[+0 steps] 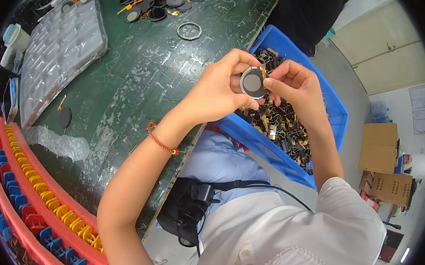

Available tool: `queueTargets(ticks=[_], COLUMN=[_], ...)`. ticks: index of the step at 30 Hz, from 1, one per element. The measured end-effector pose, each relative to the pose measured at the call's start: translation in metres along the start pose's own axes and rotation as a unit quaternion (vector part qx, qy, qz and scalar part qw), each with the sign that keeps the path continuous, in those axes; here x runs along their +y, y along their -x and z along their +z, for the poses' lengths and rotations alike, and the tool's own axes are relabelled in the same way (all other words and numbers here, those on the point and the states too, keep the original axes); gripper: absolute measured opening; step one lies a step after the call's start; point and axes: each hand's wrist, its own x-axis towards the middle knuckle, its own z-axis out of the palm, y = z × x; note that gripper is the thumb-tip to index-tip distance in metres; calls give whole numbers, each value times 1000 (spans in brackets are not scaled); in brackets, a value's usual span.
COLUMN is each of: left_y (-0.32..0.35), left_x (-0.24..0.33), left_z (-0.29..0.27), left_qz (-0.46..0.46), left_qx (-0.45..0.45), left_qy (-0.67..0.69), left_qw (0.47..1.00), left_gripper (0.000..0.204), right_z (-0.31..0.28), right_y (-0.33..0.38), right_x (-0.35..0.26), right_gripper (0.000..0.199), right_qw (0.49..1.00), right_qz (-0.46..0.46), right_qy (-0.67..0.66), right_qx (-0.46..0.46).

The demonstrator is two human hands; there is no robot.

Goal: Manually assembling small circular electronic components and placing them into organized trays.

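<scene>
A small round screen with a dark face, a grey centre and a silver rim (253,82) is held up over the table's edge and a blue bin. My left hand (224,85) is closed around its rim, thumb below and fingers above. My right hand (295,83) pinches at the screen's right edge, where an orange ribbon cable (263,74) sticks up; thumb and forefinger close on the cable. A loose silver ring (189,31) lies on the green table (135,83) beyond my hands. Further off is a pile of dark round screens with orange cables (157,13).
The blue bin (337,114), full of black binder clips (283,127), stands right of the table. At left are a clear plastic tray (64,54), one loose screen (64,118) and red racks (49,200) of yellow, blue and red clips. Another person in dark clothes (307,7) stands at top right.
</scene>
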Motion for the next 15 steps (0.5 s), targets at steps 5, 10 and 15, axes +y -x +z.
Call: queueTargets(ticks=[5,10,15], left_y=[-2,-2,-2], left_x=[2,-2,-1], left_z=[2,-2,-3], left_qz=[-6,-6,26], left_qx=[1,-31,-22], left_qy=[5,13,-30], left_qw=[1000,999,999], left_gripper=[56,45,33], right_z=[-4,-10,-11], right_y=[-1,-7,-4], right_x=[0,11,12], right_gripper=[13,17,15], right_qw=[1000,998,982], right_qz=[4,21,40], right_qy=[6,36,161], right_qx=[4,-39,-92])
